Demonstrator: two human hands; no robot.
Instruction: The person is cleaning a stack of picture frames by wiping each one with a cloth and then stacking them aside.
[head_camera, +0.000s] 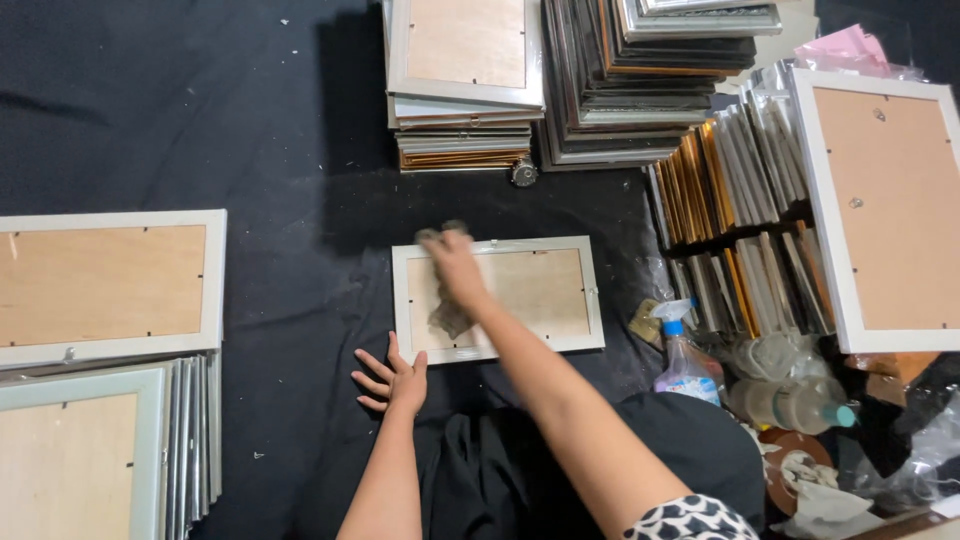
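A white picture frame (560, 300) lies face down on the black cloth, its brown backing board up. My right hand (452, 268) presses a grey rag (447, 318) onto the frame's left part. The rag shows above and below the hand. Resting flat on the black cloth just off the frame's lower left corner is my left hand (393, 379), fingers spread, holding nothing.
Stacks of frames (465, 90) stand at the back. Upright frames (735, 190) fill a rack at right, beside a large white frame (885, 205). A spray bottle (683, 360) and a tape roll (790, 465) lie at lower right. More frames (105, 290) sit at left.
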